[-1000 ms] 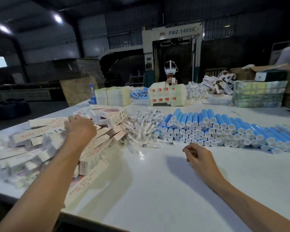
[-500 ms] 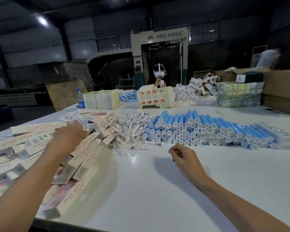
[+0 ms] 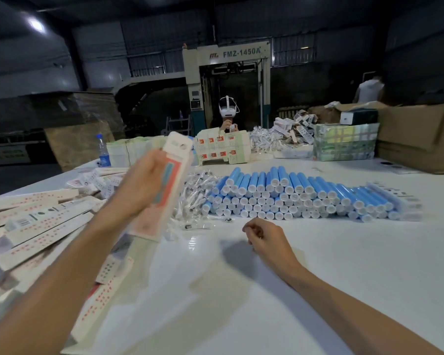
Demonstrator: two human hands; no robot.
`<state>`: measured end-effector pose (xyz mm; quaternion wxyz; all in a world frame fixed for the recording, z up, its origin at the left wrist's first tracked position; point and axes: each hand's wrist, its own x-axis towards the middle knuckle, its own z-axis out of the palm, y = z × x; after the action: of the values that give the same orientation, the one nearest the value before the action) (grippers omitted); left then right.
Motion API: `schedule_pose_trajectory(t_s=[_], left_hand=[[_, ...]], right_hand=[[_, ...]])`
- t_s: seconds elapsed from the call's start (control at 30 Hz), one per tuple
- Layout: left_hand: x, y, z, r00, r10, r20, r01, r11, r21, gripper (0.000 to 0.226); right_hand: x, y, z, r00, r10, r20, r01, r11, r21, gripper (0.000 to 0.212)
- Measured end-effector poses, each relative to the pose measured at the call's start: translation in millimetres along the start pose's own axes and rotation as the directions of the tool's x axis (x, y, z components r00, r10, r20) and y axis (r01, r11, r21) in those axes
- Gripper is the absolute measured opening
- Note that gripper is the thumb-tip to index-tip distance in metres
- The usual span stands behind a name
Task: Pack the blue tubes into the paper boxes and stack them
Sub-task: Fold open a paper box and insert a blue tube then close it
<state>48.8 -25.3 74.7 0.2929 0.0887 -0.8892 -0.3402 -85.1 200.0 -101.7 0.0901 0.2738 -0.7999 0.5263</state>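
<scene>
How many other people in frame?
2: a person in a white headset across the table; a person in a white top far right, behind cardboard boxes. Others may be hidden.

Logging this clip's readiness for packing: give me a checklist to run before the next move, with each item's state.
1. Left hand grip on the long white paper box with red print: ok.
2. Right hand free, fingers curled, nothing seen in it: ok.
3. Box end open for loading: cannot tell, blurred.
4. Blue plastic tubes with white caps stacked just beyond the right hand: ok.
5. Bare white table between the arms: ok.
</scene>
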Motion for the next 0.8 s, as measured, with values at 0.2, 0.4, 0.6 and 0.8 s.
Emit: schedule_pose_trajectory(t_s=[0.2, 0.4, 0.6, 0.8], left_hand=[[-11, 3, 86, 0.954, -0.031, 0.298, 0.159, 0.894, -0.419, 0.037], [-16, -38, 131, 0.906, -0.067, 0.418, 0.396, 0.483, -0.781, 0.069], [-7, -65, 137, 0.912, -0.164, 0.376, 0.405, 0.498, -0.766, 0.079], [0, -78, 133, 0.928, -0.202, 0.313, 0.37, 0.397, -0.84, 0.1]], right_hand=[[-2, -3, -7, 0.999, 0.014, -0.043, -0.014, 1.0, -0.009, 0.015], [14, -21, -35, 0.978, 0.045, -0.202, -0.042, 0.999, 0.02, 0.016], [96, -28, -91, 0.924, 0.017, -0.381, -0.102, 0.974, -0.205, 0.02], [172, 0, -102, 0.936, 0.203, -0.287, -0.314, 0.85, -0.423, 0.02]])
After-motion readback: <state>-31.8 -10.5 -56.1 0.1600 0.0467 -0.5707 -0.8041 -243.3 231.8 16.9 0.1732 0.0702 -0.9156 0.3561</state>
